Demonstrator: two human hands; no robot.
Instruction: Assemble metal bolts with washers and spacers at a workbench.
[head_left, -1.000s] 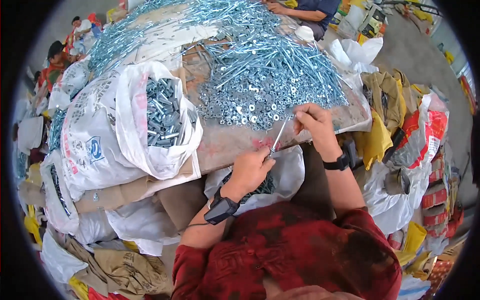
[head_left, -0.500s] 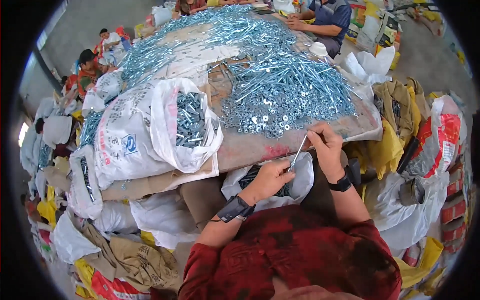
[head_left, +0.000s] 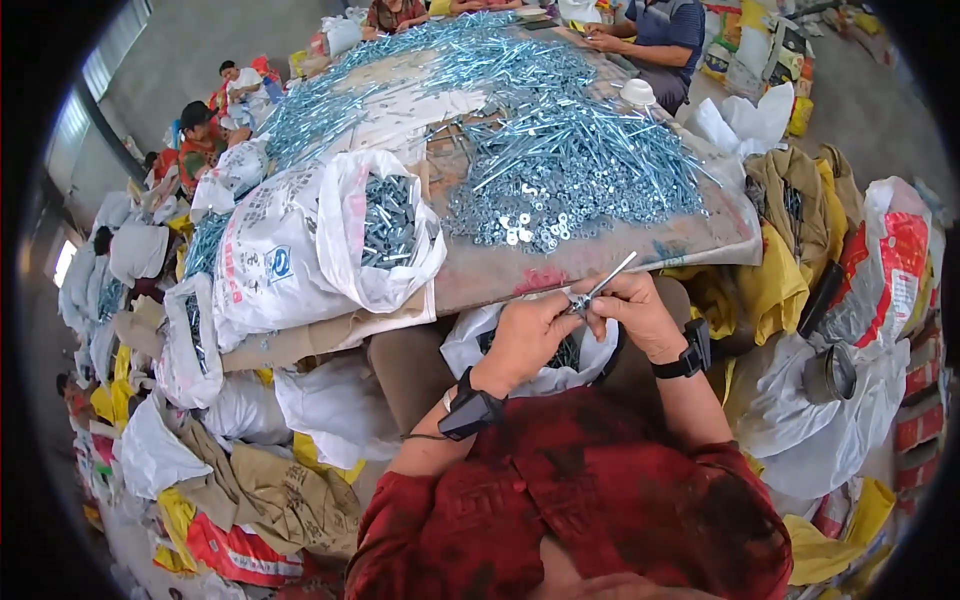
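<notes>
Over my lap, both hands meet around a long silvery bolt [head_left: 613, 273] tilted up to the right. My left hand [head_left: 528, 340] is closed on its lower end, where small metal pieces, perhaps a nut and washers, show between the fingertips. Close beside it, my right hand [head_left: 642, 315] pinches the bolt near that end with curled fingers. Beneath the hands sits an open white sack [head_left: 462, 352] with dark metal parts inside. Just beyond them, loose washers and nuts [head_left: 530, 215] spread over the covered table [head_left: 660, 240], in front of heaped long bolts [head_left: 600, 145].
A large white sack [head_left: 275, 245] filled with metal sleeves leans on the table at left. Yellow and brown sacks [head_left: 785, 270] crowd the right side, near a dark metal tin [head_left: 829, 375]. Other people, including one in a dark shirt [head_left: 668, 35], sit around the far edges.
My right hand has come down and inward from the bolt's upper end to its lower end beside my left. My left hand has risen slightly. The view has shifted a little.
</notes>
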